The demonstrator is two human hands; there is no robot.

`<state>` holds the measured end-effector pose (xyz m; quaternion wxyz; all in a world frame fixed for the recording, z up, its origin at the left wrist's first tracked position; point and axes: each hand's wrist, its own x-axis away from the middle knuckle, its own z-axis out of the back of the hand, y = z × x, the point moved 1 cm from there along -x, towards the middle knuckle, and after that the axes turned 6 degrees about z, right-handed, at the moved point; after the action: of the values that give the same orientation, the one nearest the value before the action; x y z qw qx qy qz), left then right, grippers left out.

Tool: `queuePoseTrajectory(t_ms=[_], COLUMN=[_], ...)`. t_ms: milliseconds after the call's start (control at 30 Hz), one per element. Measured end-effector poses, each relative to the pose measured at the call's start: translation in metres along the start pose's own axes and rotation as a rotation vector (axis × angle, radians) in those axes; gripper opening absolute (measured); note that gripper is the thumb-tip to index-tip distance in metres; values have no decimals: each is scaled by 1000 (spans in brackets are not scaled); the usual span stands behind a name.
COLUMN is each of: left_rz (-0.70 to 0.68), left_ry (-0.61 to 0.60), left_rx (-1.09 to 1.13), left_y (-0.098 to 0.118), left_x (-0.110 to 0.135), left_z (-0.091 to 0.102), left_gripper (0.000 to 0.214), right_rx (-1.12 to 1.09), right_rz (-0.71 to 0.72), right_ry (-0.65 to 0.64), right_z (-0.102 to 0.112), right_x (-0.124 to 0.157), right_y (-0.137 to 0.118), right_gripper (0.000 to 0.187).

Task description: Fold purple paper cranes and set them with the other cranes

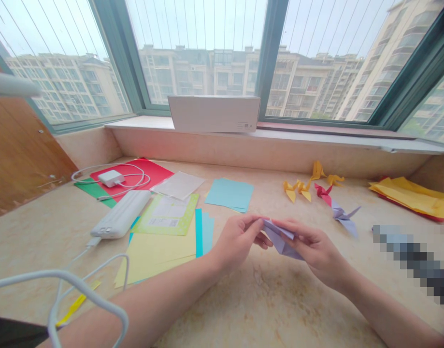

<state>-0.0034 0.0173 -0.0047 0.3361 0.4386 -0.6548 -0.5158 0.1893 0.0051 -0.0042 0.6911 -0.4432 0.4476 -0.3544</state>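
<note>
A partly folded piece of lavender origami paper (282,243) is held between both hands above the stone ledge. My left hand (241,237) pinches its upper left corner between thumb and index finger, with the other fingers curled below. On the right side, my right hand (312,244) grips the paper, fingers along its upper edge and palm partly hiding it. Beyond the right hand sit a finished lavender paper crane (345,217), a red paper crane (323,193) and several yellow-orange paper cranes (303,190).
Left of the hands lie light blue sheets (229,194), pale yellow sheets (160,253), a green-edged packet (185,217), a white power bank (122,215) and a charger (111,178). A white cable (44,274) loops over my left forearm. Yellow paper (413,195) lies far right, near a pixelated patch.
</note>
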Motion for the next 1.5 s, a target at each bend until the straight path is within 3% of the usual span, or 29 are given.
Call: queuePoseTrajectory(t_ms=[200,467,867,1067,1333,1500], left_rz=[32,116,188,236,177,121], left_ry=[-39,-72,-200,-271,-180,-145], left_rx=[84,35,-1,-51,-152,-213], left_y=[-4,-6,-9,-9,-14,-9], left_x=[-1,2,9,11,5,7], left_z=[-1,-3,-8,-9,-5,-4], left_gripper=[42,55,31,25,24,24], right_rx=[53,127,158,178,331,211], right_rz=[18,-14,-102,-68,-98,-234], right_ry=[-4,-49,-104,-148,-174,-49], right_z=[5,18,37,38,39,31], right_x=[1,11,15,15,11,5], right_y=[-3,10,19,19,10,7], right_gripper=[30,28,27,27,37,39])
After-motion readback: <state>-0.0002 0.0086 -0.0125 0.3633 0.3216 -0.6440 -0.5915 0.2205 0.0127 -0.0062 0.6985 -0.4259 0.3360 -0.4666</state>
